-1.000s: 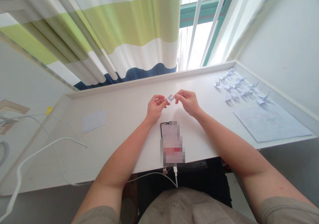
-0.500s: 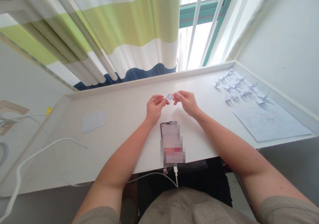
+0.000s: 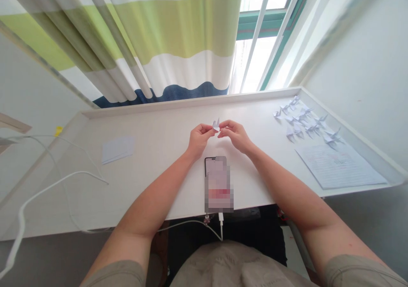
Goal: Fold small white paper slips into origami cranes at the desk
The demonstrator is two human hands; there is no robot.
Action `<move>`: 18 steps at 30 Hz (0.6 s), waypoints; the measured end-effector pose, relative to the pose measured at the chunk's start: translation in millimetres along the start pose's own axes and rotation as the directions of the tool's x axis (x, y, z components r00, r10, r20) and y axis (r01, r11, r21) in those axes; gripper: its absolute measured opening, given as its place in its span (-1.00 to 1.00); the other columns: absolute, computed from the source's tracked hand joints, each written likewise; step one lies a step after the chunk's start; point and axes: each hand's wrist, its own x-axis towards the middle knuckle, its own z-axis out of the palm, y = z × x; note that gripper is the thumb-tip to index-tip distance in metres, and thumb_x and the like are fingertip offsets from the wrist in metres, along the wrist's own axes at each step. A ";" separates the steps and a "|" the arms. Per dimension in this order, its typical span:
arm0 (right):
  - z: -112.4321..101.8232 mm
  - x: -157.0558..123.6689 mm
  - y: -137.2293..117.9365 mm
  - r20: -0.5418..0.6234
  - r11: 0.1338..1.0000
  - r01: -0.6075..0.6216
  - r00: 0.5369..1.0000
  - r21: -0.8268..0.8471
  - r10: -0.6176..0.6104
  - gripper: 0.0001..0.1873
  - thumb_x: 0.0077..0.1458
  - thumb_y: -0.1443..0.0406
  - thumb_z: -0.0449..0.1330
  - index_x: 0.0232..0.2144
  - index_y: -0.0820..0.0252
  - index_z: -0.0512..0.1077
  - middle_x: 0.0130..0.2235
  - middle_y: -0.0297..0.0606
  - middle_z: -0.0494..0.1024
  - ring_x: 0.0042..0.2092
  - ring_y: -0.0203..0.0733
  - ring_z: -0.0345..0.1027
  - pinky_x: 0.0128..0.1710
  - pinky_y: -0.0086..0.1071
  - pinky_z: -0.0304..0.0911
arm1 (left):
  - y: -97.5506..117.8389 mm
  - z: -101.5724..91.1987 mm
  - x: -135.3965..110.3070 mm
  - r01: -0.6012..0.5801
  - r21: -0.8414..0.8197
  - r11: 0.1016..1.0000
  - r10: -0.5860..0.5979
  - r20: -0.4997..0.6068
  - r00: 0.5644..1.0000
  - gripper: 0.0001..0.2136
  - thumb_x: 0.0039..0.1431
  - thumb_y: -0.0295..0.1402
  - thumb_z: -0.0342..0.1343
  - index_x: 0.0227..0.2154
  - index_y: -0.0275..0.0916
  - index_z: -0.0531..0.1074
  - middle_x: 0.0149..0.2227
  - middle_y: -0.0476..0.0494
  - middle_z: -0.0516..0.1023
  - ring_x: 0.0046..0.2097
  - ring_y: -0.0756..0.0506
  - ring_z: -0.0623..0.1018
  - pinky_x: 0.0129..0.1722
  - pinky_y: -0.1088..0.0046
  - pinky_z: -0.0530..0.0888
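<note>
A small folded white paper crane (image 3: 216, 126) is held up above the middle of the white desk, its thin points sticking upward. My left hand (image 3: 200, 137) pinches it from the left between thumb and fingertips. On its other side, my right hand (image 3: 234, 134) has its fingers curved, with the index fingertip at the paper's right edge and the thumb apart below. Whether that fingertip presses on the paper is too small to tell. Below the hands lies a phone (image 3: 218, 185) with a blurred screen.
Several finished paper cranes (image 3: 299, 117) stand at the desk's back right, behind a written sheet (image 3: 338, 166). White paper pieces (image 3: 117, 149) lie on the left. A white cable (image 3: 63, 175) crosses the left side; another cable (image 3: 221, 227) plugs into the phone. A raised rim (image 3: 165, 104) edges the desk.
The paper crane has turned, so its points now stand upward. My right hand's fingers have shifted slightly lower around its right side. The view has tilted a little.
</note>
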 end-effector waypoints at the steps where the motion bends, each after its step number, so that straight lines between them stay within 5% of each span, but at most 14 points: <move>1: 1.0 -0.5 1.0 0.012 1.000 -0.004 1.000 -0.018 0.004 -0.55 0.01 -0.07 0.46 -0.30 0.14 0.54 -0.37 -0.31 0.61 -0.33 -0.18 0.56 -0.16 -0.19 0.50 | -0.3 -0.9 0.8 0.019 -0.022 1.000 -0.019 -0.003 1.000 -0.71 -0.05 -0.26 0.52 -0.40 -0.21 0.51 -0.36 -0.05 0.63 -0.20 -0.09 0.63 -0.03 0.26 0.50; 8: 2.1 -1.8 2.9 0.016 0.991 0.061 0.998 -0.117 -0.059 -0.49 0.03 -0.16 0.43 -0.39 0.15 0.54 -0.36 -0.25 0.63 -0.30 -0.15 0.56 -0.19 -0.23 0.46 | 0.2 -7.3 4.5 0.107 -0.046 0.993 -0.106 0.027 0.994 -0.75 -0.11 -0.25 0.53 -0.38 -0.22 0.64 -0.32 -0.08 0.67 -0.18 -0.09 0.57 0.02 0.26 0.43; 18: -1.6 -2.3 5.0 0.040 0.979 0.116 0.993 -0.166 -0.111 -0.64 0.13 -0.01 0.39 -0.40 0.11 0.48 -0.41 -0.36 0.54 -0.35 -0.20 0.51 -0.22 -0.25 0.42 | 8.6 -8.4 3.2 0.112 0.033 0.993 -0.115 0.108 0.987 -0.80 -0.12 -0.27 0.49 -0.42 -0.20 0.68 -0.30 -0.09 0.68 -0.12 -0.14 0.57 0.13 0.19 0.38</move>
